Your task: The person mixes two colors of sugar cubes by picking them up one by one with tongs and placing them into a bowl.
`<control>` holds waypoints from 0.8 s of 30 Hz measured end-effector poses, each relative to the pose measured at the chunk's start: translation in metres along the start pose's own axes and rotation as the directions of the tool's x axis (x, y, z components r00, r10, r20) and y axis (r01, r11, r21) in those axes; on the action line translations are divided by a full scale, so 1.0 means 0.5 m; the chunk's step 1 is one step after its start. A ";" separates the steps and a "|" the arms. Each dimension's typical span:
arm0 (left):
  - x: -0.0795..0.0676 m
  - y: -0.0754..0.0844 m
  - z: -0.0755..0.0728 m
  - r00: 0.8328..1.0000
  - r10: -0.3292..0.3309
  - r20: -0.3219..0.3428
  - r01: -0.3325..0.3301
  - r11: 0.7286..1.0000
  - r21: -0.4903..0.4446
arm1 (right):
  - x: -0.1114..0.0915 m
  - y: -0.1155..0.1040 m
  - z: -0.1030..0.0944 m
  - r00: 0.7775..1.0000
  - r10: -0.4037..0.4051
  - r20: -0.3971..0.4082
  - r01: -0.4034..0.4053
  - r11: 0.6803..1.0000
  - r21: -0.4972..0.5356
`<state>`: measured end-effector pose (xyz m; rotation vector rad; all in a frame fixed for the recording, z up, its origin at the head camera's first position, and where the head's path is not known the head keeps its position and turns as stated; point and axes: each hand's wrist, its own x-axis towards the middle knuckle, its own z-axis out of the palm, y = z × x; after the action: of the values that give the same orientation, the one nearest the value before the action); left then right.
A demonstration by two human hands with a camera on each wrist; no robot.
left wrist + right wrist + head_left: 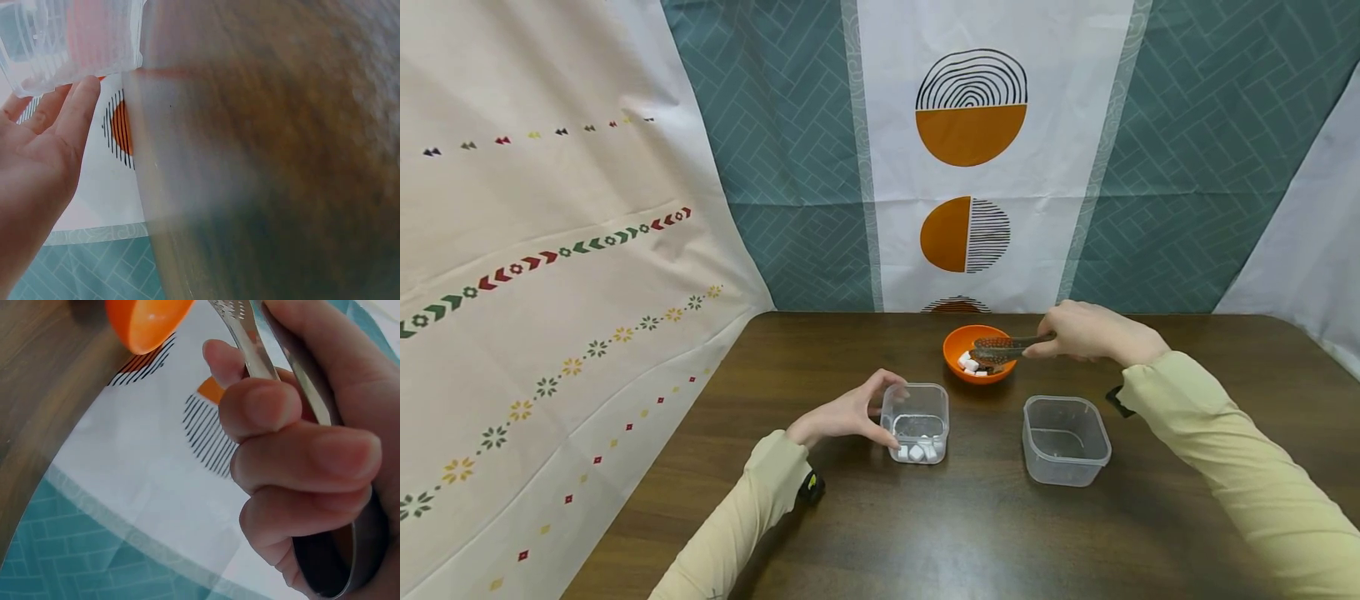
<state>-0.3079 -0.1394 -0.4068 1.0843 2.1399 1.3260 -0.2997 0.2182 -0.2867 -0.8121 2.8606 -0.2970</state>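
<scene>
My left hand (850, 410) holds a clear plastic container (916, 400) by its left side, thumb at the near side and fingers at the far side. Several white cubes (917, 452) lie on the container's floor. In my right hand (1086, 332) is a pair of metal tongs (310, 387), its curved end showing below the curled fingers in the right wrist view. The perforated tips of the tongs reach over an orange bowl (955, 341) at the back of the table. Inside the bowl are white cubes (967, 363) and some dark pieces, partly covered by the tongs.
A second clear plastic container (1060, 471), with nothing in it, stands on the right, near my right forearm. The brown wooden table (880, 533) ends at a patterned curtain (805, 167) behind the bowl. A pale cloth (550, 333) hangs along the left edge.
</scene>
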 end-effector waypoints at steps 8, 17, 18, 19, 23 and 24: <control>-0.001 0.003 -0.001 1.000 -0.011 -0.003 0.011 1.000 0.000 | -0.005 -0.041 -0.013 0.999 -0.048 -0.026 0.048 0.999 0.005; -0.002 0.004 -0.001 1.000 -0.004 -0.005 0.004 1.000 -0.003 | 0.002 -0.087 -0.013 0.966 -0.233 -0.113 0.223 0.970 -0.098; -0.002 0.004 -0.001 1.000 -0.004 -0.005 0.004 1.000 -0.003 | 0.004 -0.092 -0.012 0.962 -0.251 -0.109 0.242 0.966 -0.087; -0.002 0.004 -0.001 1.000 -0.004 -0.005 0.004 1.000 -0.003 | 0.004 -0.098 -0.011 0.959 -0.265 -0.104 0.258 0.964 -0.069; -0.001 0.002 0.000 1.000 -0.003 -0.010 0.003 1.000 0.002 | 0.007 -0.119 -0.012 0.952 -0.297 -0.068 0.297 0.955 -0.012; -0.001 0.002 0.000 1.000 -0.003 -0.013 0.003 1.000 0.004 | 0.008 -0.125 -0.012 0.953 -0.297 -0.059 0.298 0.955 -0.003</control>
<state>-0.3074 -0.1396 -0.4061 1.0759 2.1533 1.3315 -0.2731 0.1650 -0.2670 -1.2562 2.7824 -0.3702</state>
